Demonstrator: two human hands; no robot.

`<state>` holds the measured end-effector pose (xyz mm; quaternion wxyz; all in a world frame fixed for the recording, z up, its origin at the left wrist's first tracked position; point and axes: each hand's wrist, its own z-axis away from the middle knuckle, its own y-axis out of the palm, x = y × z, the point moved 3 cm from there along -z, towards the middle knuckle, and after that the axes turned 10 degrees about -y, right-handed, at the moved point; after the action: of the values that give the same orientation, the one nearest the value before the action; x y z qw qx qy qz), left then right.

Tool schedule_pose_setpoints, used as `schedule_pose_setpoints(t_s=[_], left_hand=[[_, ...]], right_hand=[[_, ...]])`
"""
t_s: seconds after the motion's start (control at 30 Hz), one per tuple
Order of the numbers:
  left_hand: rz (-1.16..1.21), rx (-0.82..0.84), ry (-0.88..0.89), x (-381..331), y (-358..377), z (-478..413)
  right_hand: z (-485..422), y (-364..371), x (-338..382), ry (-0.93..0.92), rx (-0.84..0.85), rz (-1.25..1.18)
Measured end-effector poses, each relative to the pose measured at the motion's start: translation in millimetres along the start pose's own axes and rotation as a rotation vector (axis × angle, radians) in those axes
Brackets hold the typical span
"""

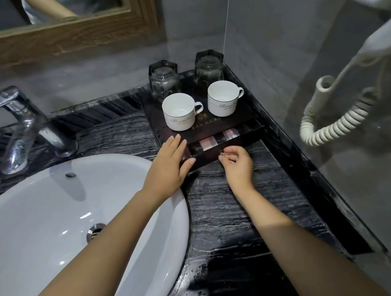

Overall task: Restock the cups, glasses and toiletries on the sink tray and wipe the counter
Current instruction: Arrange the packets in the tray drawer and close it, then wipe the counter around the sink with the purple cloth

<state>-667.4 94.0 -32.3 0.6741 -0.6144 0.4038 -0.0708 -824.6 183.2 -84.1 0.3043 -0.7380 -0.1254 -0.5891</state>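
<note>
A dark wooden tray (212,129) stands in the counter's back right corner. On it are two white cups (179,112) (222,98) and, behind them, two upturned glasses (164,81) (209,70). The tray's drawer (229,143) is pulled partly out and shows pink and white toiletry packets (207,143). My left hand (172,167) lies flat against the tray's front left corner, fingers spread. My right hand (236,164) pinches the small ring pull on the drawer front.
A white basin (35,224) fills the left, with a chrome tap (19,124) behind it. The black marble counter (238,217) runs to the front. A wall hair dryer with a coiled cord (326,122) hangs at right. A wood-framed mirror (49,40) is above.
</note>
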Motion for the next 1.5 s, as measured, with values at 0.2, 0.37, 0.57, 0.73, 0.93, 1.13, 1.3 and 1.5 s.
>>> schedule_pose_setpoints(t_s=[0.2, 0.37, 0.57, 0.73, 0.93, 1.13, 1.3, 1.5], left_hand=[[0.015, -0.033, -0.013, -1.8, 1.7, -0.2], [0.02, -0.061, -0.019, -3.8, 3.9, 0.9], [-0.048, -0.047, -0.053, -7.5, 6.5, 4.6], [-0.089, -0.047, -0.086, -7.1, 2.6, 16.9], [0.007, -0.014, -0.193, 9.1, -19.5, 48.2], [-0.022, 0.076, -0.264, 38.9, -54.0, 108.9], [-0.124, 0.139, -0.31, 72.3, -83.4, 180.6], [-0.121, 0.171, -0.368, 107.9, -114.9, 272.4]], right_hand=[[-13.8, 14.9, 3.1, -0.021, 0.024, -0.018], [-19.9, 18.3, 6.6, -0.043, 0.065, 0.037], [-18.9, 14.2, 23.3, -0.09, 0.157, 0.155], [-15.0, 8.6, 39.5, -0.123, 0.323, 0.414], [-0.8, -9.5, 58.0, -0.083, 0.582, 0.638], [57.1, -5.6, 81.3, -0.045, 0.763, 0.784], [128.5, 12.9, 109.1, -0.084, 0.822, 0.865], [225.8, 45.4, 144.7, -0.142, 1.054, 0.959]])
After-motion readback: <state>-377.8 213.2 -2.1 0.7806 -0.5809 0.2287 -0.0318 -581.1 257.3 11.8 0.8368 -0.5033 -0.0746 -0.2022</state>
